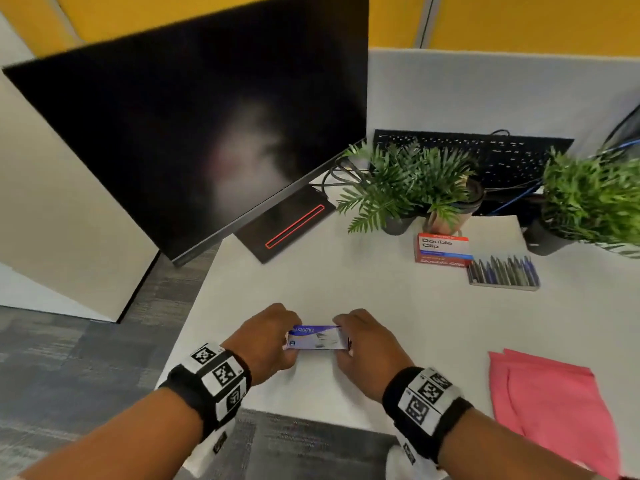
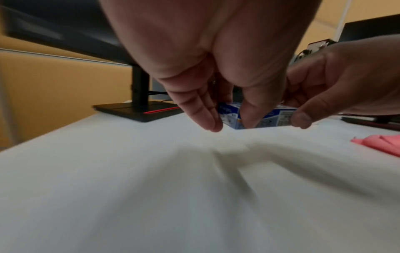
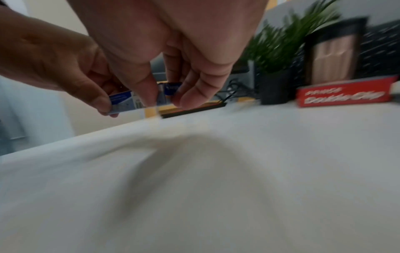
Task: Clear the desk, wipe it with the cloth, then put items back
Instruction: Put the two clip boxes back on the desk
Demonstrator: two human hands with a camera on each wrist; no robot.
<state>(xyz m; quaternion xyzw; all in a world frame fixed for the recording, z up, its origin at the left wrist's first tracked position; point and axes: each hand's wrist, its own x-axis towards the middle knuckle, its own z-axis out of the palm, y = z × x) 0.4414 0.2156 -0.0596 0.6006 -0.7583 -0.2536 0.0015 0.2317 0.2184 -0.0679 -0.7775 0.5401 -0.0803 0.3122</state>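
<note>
Blue-white staple box (image 1: 317,337) at 6 o'clock, pinched by left hand (image 1: 266,341) and right hand (image 1: 367,348) just over the surface (image 1: 381,299). Looks like putting-back; next, set down, release.

"Double Clip" on red box (image 1: 444,250); "kangaro", blurred, probably, on small blue-white box (image 1: 317,337).

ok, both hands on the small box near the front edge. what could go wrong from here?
1. The small blue-and-white cardboard box is held only by the tips of the left hand and right hand, just inside the white desk's front edge; a slip may drop it to the floor.
2. Carrying it right could snag the pink cloth.
</note>
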